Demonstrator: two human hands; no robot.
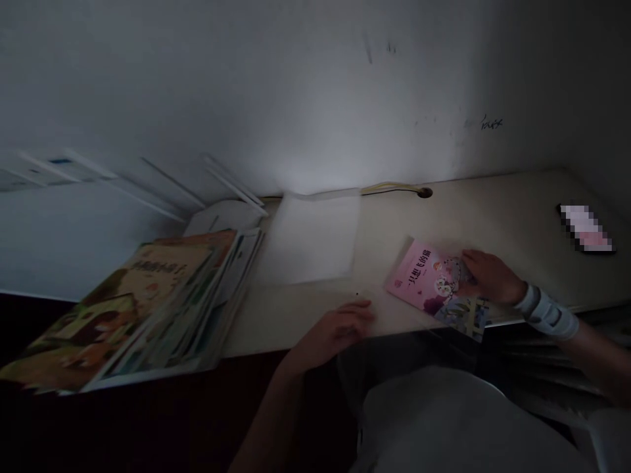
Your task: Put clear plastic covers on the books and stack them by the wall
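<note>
In the head view, my right hand (493, 276), with a pale band around its wrist, rests on the right part of a pink picture book (419, 276). Its fingers lie stretched over the cover and hide part of it. The book lies at a slant, its lower corner reaching past the desk's front edge. To the left of the book, my left hand (345, 323) lies at the front edge of the desk (276, 322). Loosely extended fingers point right, with nothing visible in them.
A leaning pile of picture books (148, 289) covers the left end of the desk. A whitish translucent sheet (310, 240) lies near the wall. Yellow cables (394, 187) run into a desk hole. A phone (586, 226) with a blurred screen lies far right.
</note>
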